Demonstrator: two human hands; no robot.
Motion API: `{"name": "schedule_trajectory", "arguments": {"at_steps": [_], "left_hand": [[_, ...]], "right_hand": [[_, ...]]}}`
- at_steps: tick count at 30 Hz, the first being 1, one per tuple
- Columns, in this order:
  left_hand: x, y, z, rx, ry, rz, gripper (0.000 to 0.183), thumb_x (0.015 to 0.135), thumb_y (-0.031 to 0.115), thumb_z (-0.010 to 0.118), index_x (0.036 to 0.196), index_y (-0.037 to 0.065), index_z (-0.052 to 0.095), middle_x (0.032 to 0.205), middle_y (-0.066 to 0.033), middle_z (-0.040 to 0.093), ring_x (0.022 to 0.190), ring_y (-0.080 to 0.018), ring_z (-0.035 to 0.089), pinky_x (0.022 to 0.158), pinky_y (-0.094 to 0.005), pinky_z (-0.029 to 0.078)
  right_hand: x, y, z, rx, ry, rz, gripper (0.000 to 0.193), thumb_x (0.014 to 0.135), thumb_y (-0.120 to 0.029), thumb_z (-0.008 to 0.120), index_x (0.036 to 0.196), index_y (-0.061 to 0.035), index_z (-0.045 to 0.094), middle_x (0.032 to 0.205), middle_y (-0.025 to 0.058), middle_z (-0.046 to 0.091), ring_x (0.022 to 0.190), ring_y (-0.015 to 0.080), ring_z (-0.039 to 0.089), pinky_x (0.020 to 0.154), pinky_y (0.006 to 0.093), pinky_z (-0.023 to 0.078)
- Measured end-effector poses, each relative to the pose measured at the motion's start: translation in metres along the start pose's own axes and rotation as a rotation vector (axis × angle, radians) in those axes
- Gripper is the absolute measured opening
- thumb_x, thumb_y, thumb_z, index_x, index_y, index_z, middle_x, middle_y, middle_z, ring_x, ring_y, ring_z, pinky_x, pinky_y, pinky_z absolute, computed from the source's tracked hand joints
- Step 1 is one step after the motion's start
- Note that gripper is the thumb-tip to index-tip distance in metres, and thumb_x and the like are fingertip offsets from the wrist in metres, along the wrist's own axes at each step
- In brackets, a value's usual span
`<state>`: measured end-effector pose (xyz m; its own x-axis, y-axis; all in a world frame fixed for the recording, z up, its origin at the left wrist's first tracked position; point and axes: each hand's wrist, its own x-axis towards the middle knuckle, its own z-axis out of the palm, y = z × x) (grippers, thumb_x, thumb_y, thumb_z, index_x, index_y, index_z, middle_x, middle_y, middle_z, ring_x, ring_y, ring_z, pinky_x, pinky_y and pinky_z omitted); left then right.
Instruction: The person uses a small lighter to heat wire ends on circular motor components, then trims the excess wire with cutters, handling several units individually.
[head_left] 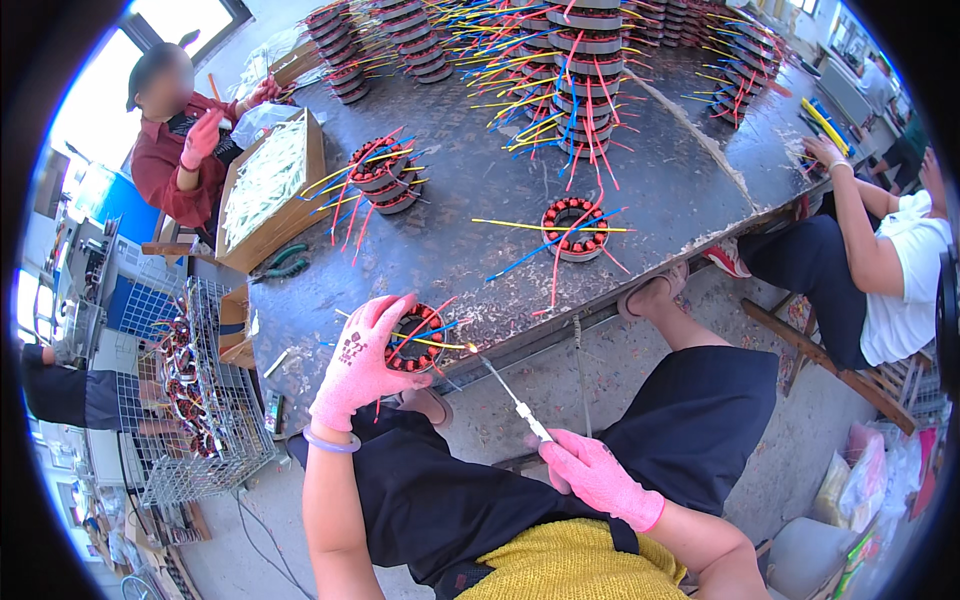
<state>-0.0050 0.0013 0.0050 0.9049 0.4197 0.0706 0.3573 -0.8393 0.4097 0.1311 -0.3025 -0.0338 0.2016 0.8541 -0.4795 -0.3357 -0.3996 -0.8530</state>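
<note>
My left hand (pixel 362 352), in a pink glove, grips the rim of a motor stator (pixel 433 352) at the table's near edge. The stator has red windings, with yellow, blue and red wires sticking out. In my right hand (pixel 598 474), also gloved in pink, is a slim tool (pixel 522 408) with a white handle and a thin metal shaft. A small orange glow or flame shows at its tip, against the wire ends right of the stator. Another stator (pixel 575 231) lies flat just beyond, its wires spread out.
Stacked stators (pixel 585 90) stand at the far side, with a shorter stack (pixel 382 178) nearer. At the left are pliers (pixel 283 262), a cardboard box (pixel 315 150) of white strips and a wire basket (pixel 205 470). One person (pixel 180 160) sits far left, another (pixel 885 260) right.
</note>
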Motion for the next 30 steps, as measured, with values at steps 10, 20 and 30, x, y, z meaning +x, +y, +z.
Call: {"name": "schedule_trajectory", "arguments": {"at_steps": [10,20,30], "left_hand": [[-0.0004,0.0001,-0.0012,-0.008,-0.016,-0.007,0.102,0.05,0.022,0.092,0.142,0.006,0.05,0.137,-0.0173,0.051,0.13,-0.0381,0.048,0.111,-0.0449,0.039],[0.0002,0.0016,-0.0018,-0.012,-0.019,-0.005,0.102,0.052,0.023,0.091,0.142,0.005,0.049,0.138,-0.0176,0.051,0.13,-0.0386,0.048,0.111,-0.0449,0.039],[0.0007,0.0027,-0.0021,-0.004,-0.011,0.001,0.099,0.053,0.024,0.09,0.141,0.006,0.05,0.137,-0.0179,0.052,0.129,-0.0388,0.049,0.11,-0.0452,0.04]], "right_hand": [[-0.0001,0.0033,-0.0006,0.019,-0.005,0.001,0.035,0.106,-0.026,0.046,0.126,-0.0016,0.062,0.065,0.0002,0.05,0.059,0.0079,0.048,0.057,0.028,0.041],[0.0009,0.0038,0.0003,0.035,-0.011,0.005,0.036,0.106,-0.027,0.047,0.128,-0.0017,0.06,0.066,-0.0011,0.05,0.059,0.0071,0.048,0.057,0.0267,0.041],[0.0009,0.002,-0.0002,0.024,-0.013,-0.003,0.037,0.106,-0.026,0.046,0.13,-0.0002,0.059,0.066,-0.0003,0.051,0.059,0.0072,0.049,0.057,0.0267,0.042]]}}
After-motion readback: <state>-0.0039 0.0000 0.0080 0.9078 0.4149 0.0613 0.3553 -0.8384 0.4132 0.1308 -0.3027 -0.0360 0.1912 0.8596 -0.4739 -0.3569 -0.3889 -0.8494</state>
